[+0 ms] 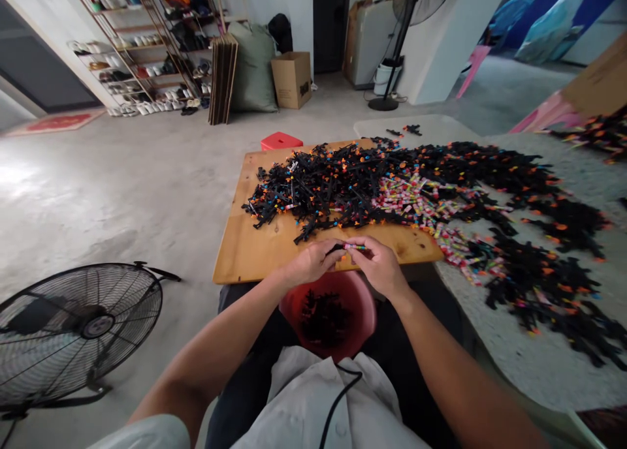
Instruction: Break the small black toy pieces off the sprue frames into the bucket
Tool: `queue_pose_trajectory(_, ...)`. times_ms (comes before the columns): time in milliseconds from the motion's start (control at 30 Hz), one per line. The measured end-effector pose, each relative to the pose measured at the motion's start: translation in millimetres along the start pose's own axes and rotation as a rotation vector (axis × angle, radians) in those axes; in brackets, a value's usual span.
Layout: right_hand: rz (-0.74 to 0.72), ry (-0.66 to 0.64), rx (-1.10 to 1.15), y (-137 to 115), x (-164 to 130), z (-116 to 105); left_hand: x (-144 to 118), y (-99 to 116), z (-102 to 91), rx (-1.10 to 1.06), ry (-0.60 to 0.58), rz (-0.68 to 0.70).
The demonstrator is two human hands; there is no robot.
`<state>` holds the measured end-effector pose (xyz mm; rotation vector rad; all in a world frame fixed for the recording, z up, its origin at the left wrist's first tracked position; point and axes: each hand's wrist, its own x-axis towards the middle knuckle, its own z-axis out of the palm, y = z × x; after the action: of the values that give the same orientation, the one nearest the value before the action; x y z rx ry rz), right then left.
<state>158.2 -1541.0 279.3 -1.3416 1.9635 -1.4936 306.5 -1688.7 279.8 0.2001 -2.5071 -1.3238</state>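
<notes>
Above the near edge of the wooden board [235, 256], my two hands meet with fingertips almost touching. My left hand [313, 261] pinches a small black plastic toy gun, mostly hidden by the fingers. In my right hand [376, 263] is a small colourful tube [353, 247] with a pink and yellow wrapper, its end against the black piece; whether they are joined I cannot tell. Just beyond lies a heap of black toy guns [318, 181] with orange and blue bits. Pink and yellow tubes [411, 201] are piled to its right.
A red basin [365, 312] holding black pieces sits between my knees, below the board. More black toy guns [553, 273] cover the grey table [509, 364] at right. A floor fan [98, 325] stands at left, a red stool [281, 140] behind the board.
</notes>
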Motion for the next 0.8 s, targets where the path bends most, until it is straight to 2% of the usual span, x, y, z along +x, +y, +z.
queue_pose_trajectory(100,-0.105,-0.042,-0.089,-2,1,-3,0,-2,-2.4,0.069,-0.02,0.016)
queue_pose_trajectory(167,-0.125,-0.075,-0.129,-3,1,-6,-1,-3,-3.8,0.122,-0.032,0.027)
queue_pose_trajectory(367,-0.019,-0.151,-0.126,-7,3,-11,-3,-1,-4.0,0.167,-0.067,0.02)
queue_pose_trajectory(533,-0.033,-0.18,-0.132,-8,3,-11,-4,-5,-2.0,0.234,-0.066,0.039)
queue_pose_trajectory(633,-0.003,-0.212,-0.081,-6,3,-13,-4,-5,-4.5,0.245,-0.117,0.049)
queue_pose_trajectory(800,0.07,-0.372,-0.003,-8,6,-20,-4,7,-13.1,0.257,-0.256,-0.003)
